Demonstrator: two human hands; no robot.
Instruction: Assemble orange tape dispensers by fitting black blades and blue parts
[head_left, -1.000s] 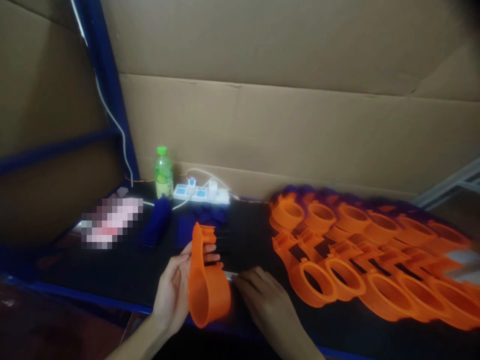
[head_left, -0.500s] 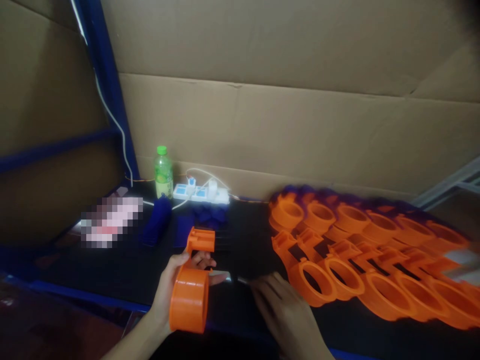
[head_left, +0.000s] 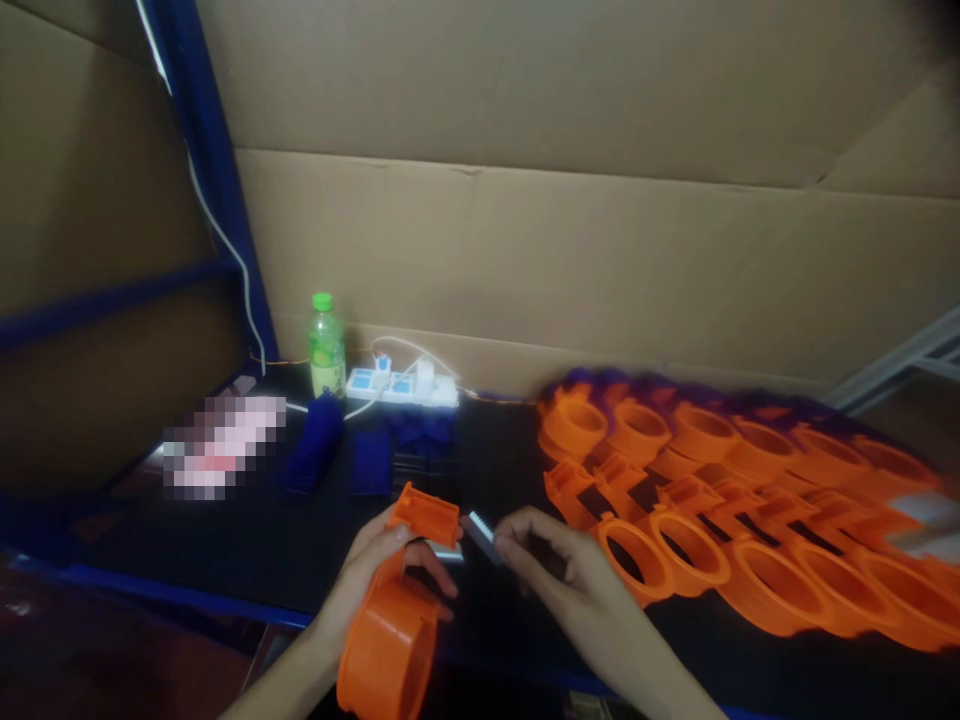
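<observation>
My left hand [head_left: 352, 575] is closed round an orange plastic tape dispenser [head_left: 391, 650], gripping it by the neck between its wide ring and the narrow bracket at the top. The ring hangs low, and the bracket tilts towards my right hand. Pinched between thumb and fingers of my right hand [head_left: 551, 560] is a small metal blade with a serrated edge [head_left: 481, 534]. The blade is close to the bracket's right end; whether they touch I cannot tell. A pale strip [head_left: 442, 552] shows behind the left fingers, its kind unclear.
Rows of orange tape dispensers [head_left: 694, 555] cover the right of the black table [head_left: 225, 545]. Dark blue pieces [head_left: 371, 462] lie at centre back, near a white power strip [head_left: 401, 386] and a green-capped bottle [head_left: 327, 345]. A cardboard wall [head_left: 570, 270] stands behind.
The dispenser has tilted, its ring dropping lower and its bracket shifting right and down. My right hand has lifted, bringing the serrated blade up beside the bracket.
</observation>
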